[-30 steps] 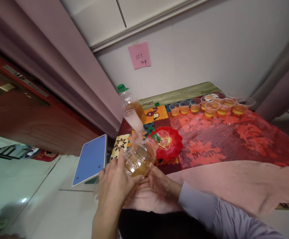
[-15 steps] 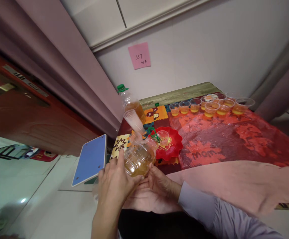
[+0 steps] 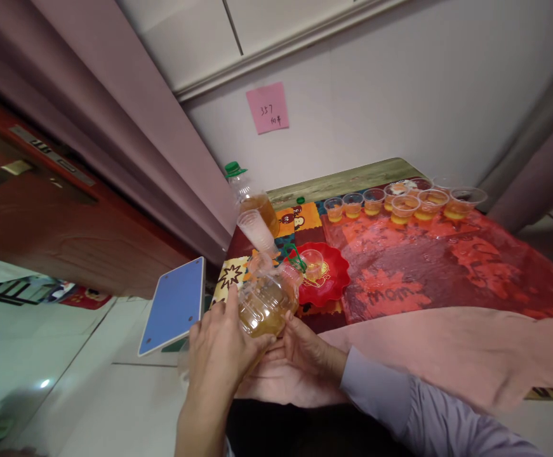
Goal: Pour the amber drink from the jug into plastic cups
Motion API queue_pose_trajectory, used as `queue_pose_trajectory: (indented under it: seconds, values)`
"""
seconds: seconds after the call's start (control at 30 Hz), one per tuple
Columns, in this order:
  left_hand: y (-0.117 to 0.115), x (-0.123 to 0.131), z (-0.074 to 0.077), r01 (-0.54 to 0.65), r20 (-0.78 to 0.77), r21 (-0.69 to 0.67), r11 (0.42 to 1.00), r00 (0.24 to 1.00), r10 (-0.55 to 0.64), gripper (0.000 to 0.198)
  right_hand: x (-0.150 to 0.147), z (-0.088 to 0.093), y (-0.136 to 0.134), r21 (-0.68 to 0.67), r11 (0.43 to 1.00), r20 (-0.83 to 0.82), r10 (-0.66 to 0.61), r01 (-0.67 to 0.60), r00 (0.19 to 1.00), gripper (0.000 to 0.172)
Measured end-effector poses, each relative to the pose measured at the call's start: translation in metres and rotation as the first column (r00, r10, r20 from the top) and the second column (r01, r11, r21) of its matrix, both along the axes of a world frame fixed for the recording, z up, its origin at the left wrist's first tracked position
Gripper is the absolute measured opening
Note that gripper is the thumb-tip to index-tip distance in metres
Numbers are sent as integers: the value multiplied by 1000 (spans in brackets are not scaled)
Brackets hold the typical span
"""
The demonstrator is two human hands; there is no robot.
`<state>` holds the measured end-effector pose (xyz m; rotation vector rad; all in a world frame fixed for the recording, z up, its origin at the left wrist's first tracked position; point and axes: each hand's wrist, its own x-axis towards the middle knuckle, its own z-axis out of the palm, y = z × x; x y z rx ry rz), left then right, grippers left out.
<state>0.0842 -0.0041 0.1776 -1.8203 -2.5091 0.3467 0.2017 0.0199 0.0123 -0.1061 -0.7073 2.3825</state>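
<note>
Where the left fingers (image 3: 232,309) grip, the tilted bottle (image 3: 267,304) is partly hidden.

the left grip (image 3: 221,349) curls, forefinger (image 3: 232,308) extended, opposite the right grip (image 3: 308,349), whose thumb (image 3: 294,324) angles upward.

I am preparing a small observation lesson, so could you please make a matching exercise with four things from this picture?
Things:
1. Tilted bottle
2. Rear bottle
3. Plate
4. Paper note

Descriptions:
A. Red, with a wavy rim
B. Pink, on the wall
C. Held by the left hand and the right hand
D. Topped by a green cap

Right pairs: 1-C, 2-D, 3-A, 4-B
</note>
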Motion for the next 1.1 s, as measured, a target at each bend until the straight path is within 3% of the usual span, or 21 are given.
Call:
queue_pose_trajectory:
  seconds: [0.5, 0.87, 1.1]
  values:
    - [0, 0, 0, 4, 12, 1, 1000, 1000, -4, 104, 0, 1, -2, -34, 999, -14, 1, -1, 1000, 91]
    - [6, 15, 13, -69, 14, -48, 996, 997, 70, 107, -2, -7, 1, -19, 1000, -5, 14, -15, 1000, 92]
    - [5, 15, 12, -72, 11, -46, 996, 997, 72, 107, 0, -1, -1, -27, 1000, -18, 0, 0, 1000, 92]
